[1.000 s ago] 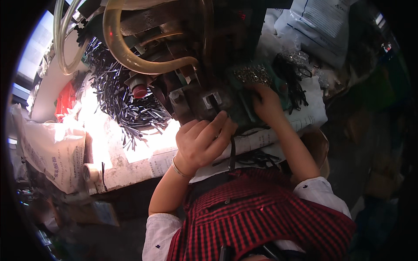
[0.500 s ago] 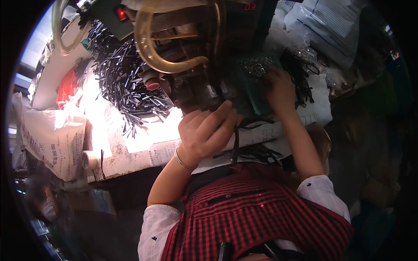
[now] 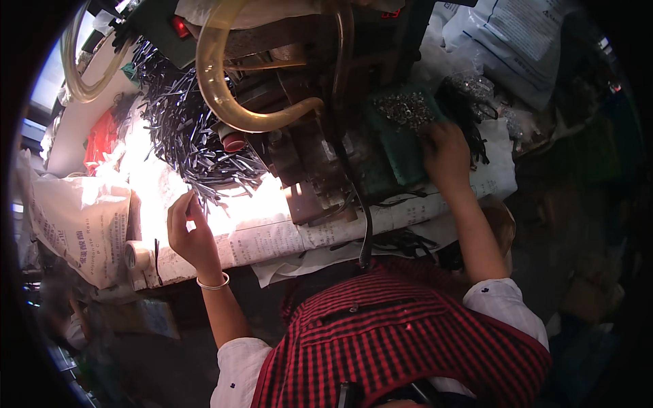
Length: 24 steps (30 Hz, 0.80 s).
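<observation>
My left hand (image 3: 190,234) is at the near edge of a pile of black strips (image 3: 197,136), thumb and fingertips pressed together in bright glare. Whatever it pinches there, if anything, is lost in the light. My right hand (image 3: 447,160) rests at the right side of a green tray (image 3: 404,160) that holds many small metal pieces (image 3: 407,109). Its fingers are curled closed, and their tips are in shadow. Between my hands stands a dark machine (image 3: 299,163), and a long black strap (image 3: 364,224) runs down from it over the table edge.
A thick yellowish tube (image 3: 211,75) loops in front of the machine, with a red button (image 3: 234,141) beside it. A white sack (image 3: 85,217) and a tape roll (image 3: 138,256) are at the left. Plastic bags (image 3: 507,44) lie back right. More black strips (image 3: 401,241) lie near the front edge.
My left hand has left the machine front and moved left to the strip pile. My right hand has shifted slightly right and nearer, uncovering more of the metal pieces.
</observation>
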Tool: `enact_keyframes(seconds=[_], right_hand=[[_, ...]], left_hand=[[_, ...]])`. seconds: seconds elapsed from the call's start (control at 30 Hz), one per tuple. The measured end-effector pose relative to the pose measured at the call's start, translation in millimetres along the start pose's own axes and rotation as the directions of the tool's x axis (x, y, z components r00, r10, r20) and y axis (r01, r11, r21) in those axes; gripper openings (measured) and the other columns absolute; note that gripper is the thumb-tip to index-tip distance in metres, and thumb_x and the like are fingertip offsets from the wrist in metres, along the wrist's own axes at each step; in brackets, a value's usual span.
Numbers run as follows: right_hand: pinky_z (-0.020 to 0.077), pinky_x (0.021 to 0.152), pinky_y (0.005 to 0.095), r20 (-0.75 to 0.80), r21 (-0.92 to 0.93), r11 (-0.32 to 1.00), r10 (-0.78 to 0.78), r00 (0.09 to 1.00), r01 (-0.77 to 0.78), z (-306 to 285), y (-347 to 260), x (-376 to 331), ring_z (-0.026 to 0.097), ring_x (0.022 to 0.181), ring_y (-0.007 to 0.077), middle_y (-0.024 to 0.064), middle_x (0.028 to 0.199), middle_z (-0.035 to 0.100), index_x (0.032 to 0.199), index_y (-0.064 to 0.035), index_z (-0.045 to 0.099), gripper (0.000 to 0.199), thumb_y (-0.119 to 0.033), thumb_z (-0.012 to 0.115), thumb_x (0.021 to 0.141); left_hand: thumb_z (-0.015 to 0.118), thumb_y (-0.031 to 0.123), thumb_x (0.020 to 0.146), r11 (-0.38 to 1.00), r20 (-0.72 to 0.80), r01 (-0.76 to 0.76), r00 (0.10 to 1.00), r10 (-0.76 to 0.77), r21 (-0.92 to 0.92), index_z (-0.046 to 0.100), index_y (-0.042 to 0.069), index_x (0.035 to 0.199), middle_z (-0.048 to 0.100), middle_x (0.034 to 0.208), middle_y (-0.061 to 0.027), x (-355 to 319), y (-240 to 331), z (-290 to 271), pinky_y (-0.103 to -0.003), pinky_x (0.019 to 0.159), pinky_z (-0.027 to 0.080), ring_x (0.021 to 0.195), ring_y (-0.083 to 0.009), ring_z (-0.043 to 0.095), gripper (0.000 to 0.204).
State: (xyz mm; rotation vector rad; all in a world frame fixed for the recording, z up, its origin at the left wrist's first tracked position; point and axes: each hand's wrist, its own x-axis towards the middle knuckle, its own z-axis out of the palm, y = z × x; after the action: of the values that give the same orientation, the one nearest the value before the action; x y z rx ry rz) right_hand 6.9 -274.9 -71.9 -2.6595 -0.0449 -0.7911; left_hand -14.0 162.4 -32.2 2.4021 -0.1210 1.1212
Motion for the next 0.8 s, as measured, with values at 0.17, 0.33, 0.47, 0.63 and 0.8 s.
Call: enact_keyframes(seconds=[0.17, 0.33, 0.47, 0.63, 0.8], right_hand=[[0.0495, 0.083, 0.0470, 0.040, 0.024, 0.999, 0.026, 0.999, -0.027, 16, -20, 10, 0.062, 0.096, 0.0354, 0.0115, 0.095, 0.066, 0.090, -0.0086, 0.070, 0.010, -0.013, 0.071, 0.081], [0.0513, 0.081, 0.0480, 0.092, -0.048, 0.994, 0.104, 0.990, -0.100, 33, -18, 16, 0.063, 0.097, 0.0359, 0.0128, 0.098, 0.067, 0.087, -0.0075, 0.070, 0.009, -0.015, 0.070, 0.082], [0.0523, 0.078, 0.0486, 0.043, -0.017, 1.000, 0.021, 0.999, -0.020, 36, -16, 18, 0.064, 0.095, 0.0348, 0.0120, 0.093, 0.066, 0.085, -0.0082, 0.070, 0.007, -0.015, 0.068, 0.084], [0.0523, 0.081, 0.0428, 0.019, 0.160, 0.968, 0.192, 0.981, -0.192, 13, -18, 6, 0.067, 0.095, 0.0325, 0.0147, 0.100, 0.071, 0.096, -0.0064, 0.071, 0.012, -0.014, 0.066, 0.088], [0.0525, 0.086, 0.0340, 0.098, 0.455, 0.795, 0.403, 0.910, -0.402, -13, -34, -11, 0.070, 0.097, 0.0224, 0.0109, 0.104, 0.073, 0.110, -0.0070, 0.073, 0.020, -0.011, 0.067, 0.092]], left_hand=[[0.067, 0.000, 0.093, 0.921, -0.010, 0.333, 0.940, -0.342, -0.202, 0.074, 0.001, 0.100, 0.070, 0.089, -0.0013, -36, -32, 22, -0.023, 0.063, 0.049, 0.072, -0.0080, 0.060, 0.010], [0.068, 0.002, 0.094, 0.806, -0.023, 0.467, 0.860, -0.509, -0.365, 0.073, -0.001, 0.099, 0.071, 0.088, -0.0011, -34, -34, 23, -0.020, 0.062, 0.049, 0.072, -0.0057, 0.061, 0.008], [0.070, 0.003, 0.092, 0.918, 0.129, 0.252, 0.967, -0.222, -0.306, 0.073, 0.002, 0.098, 0.071, 0.087, -0.0030, 2, -36, 30, -0.022, 0.060, 0.049, 0.070, -0.0078, 0.062, 0.007], [0.078, 0.011, 0.077, 0.953, 0.560, -0.164, 0.829, -0.008, 0.256, 0.073, 0.015, 0.099, 0.065, 0.093, -0.0061, 12, -30, 54, -0.038, 0.075, 0.053, 0.086, -0.0286, 0.065, 0.022], [0.078, 0.015, 0.081, 0.955, 0.419, -0.298, 0.867, 0.269, 0.004, 0.074, 0.013, 0.098, 0.065, 0.104, -0.0059, -27, -42, 79, -0.037, 0.077, 0.053, 0.092, -0.0280, 0.065, 0.017]])
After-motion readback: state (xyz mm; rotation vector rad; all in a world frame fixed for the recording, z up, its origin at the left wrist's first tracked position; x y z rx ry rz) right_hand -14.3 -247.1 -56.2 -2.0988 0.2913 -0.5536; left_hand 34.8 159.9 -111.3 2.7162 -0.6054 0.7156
